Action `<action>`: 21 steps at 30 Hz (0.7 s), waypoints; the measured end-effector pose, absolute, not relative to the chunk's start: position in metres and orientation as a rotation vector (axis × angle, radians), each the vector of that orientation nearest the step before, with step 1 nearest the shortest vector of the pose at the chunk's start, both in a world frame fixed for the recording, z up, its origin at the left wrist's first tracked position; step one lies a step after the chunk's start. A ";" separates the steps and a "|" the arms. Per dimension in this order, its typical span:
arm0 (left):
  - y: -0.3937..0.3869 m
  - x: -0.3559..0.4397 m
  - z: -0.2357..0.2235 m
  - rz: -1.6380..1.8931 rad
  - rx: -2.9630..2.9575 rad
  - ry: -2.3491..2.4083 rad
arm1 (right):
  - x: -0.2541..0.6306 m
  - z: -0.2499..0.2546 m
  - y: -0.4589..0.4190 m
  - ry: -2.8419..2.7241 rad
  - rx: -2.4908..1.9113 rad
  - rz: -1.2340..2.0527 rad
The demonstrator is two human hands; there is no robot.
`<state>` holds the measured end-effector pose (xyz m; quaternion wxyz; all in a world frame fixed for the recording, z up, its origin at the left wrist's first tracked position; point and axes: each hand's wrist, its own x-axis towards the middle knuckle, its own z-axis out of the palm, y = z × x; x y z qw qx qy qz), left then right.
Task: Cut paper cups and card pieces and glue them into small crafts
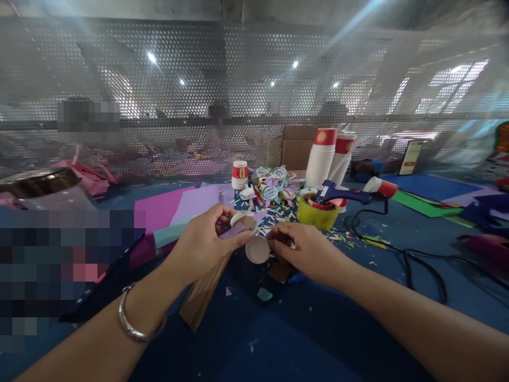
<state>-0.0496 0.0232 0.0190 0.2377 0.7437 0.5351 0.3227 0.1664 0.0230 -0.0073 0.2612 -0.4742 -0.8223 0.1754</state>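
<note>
My left hand (207, 239) is closed on a cut-down paper cup piece (243, 218) with light purple paper strips (233, 232) sticking out of it. My right hand (304, 246) pinches the edge of a second round white paper cup piece (257, 249), held just below and right of the first. The two pieces are close together; whether they touch I cannot tell. Beneath the hands lies a strip of brown cardboard (204, 292), with a pale green paper scrap (264, 294) near it.
A blue glue gun (344, 194) rests on a yellow tape roll (314, 215), its black cord (401, 252) running right. Behind are stacked paper cups (320, 159) and a heap of cut cup pieces (274, 185). Purple sheets (159, 207) lie left, a green sheet (429, 204) right.
</note>
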 end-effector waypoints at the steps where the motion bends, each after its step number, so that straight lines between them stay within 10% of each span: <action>1: 0.022 -0.050 0.020 0.892 2.037 1.471 | 0.167 -0.009 0.024 -2.221 -1.291 0.431; 21: 0.027 -0.053 0.016 0.846 2.082 1.467 | 0.162 -0.010 0.021 -2.446 -1.062 0.181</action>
